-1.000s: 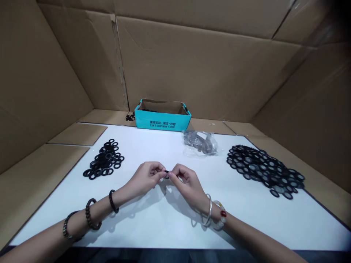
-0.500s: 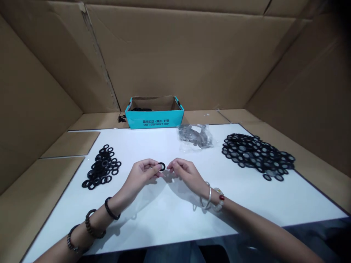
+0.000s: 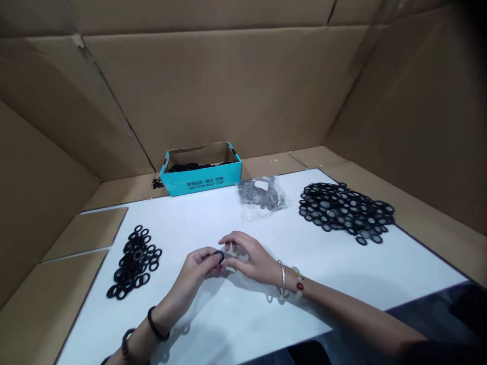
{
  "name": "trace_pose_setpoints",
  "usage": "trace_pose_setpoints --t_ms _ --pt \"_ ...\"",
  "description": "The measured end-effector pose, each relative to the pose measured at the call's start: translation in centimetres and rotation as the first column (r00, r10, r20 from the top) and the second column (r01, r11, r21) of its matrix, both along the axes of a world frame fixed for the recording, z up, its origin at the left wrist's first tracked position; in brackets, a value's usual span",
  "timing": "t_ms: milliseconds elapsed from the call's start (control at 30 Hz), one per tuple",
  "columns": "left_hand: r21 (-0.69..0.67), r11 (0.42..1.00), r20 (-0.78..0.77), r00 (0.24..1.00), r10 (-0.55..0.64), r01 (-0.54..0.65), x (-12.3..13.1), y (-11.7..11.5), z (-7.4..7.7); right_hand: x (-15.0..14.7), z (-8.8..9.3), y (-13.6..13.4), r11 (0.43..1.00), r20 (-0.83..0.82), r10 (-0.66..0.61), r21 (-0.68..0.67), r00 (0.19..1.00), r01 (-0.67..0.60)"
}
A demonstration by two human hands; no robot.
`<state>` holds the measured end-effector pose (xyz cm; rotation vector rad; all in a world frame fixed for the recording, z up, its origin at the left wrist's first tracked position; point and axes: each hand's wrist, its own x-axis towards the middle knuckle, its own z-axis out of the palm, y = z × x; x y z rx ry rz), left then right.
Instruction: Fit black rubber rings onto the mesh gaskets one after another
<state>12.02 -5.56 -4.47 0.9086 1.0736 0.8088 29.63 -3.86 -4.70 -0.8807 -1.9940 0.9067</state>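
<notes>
The fingers of your left hand [image 3: 196, 264] pinch a small black ring [image 3: 218, 256] shut tight. The fingers of your right hand [image 3: 253, 258] are open and bent, just beside the ring, and they do not grip it. Both hands are over the white table [image 3: 353, 268]. A small pile of black rings [image 3: 133, 264] lies on your left. A big pile of black rings [image 3: 344, 210] lies on your right. Farther off sit a clear bag [image 3: 262, 197] and a blue-green box [image 3: 200, 183] with black rings in it.
</notes>
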Motion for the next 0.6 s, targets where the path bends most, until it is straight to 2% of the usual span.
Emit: trace_pose_setpoints --t_ms 100,200,467,600 --pt "-0.041 0.997 -0.034 0.998 -0.06 0.059 0.05 0.19 -0.09 0.41 -0.02 0.55 0.973 0.106 0.116 0.189 0.988 -0.135" --pt "-0.096 0.994 -0.036 0.997 -0.062 0.058 0.05 0.31 -0.18 0.42 -0.41 0.94 0.944 0.179 0.099 0.293 0.979 -0.149" --pt "-0.19 0.981 0.007 0.999 -0.042 0.043 0.21 0.44 -0.4 0.44 -0.53 0.61 0.918 0.217 0.007 0.386 0.976 -0.093" --pt "-0.192 0.981 0.023 1.0 -0.021 0.025 0.36 0.47 -0.56 0.34 -0.55 0.34 0.927 0.126 0.029 0.368 0.992 -0.074"
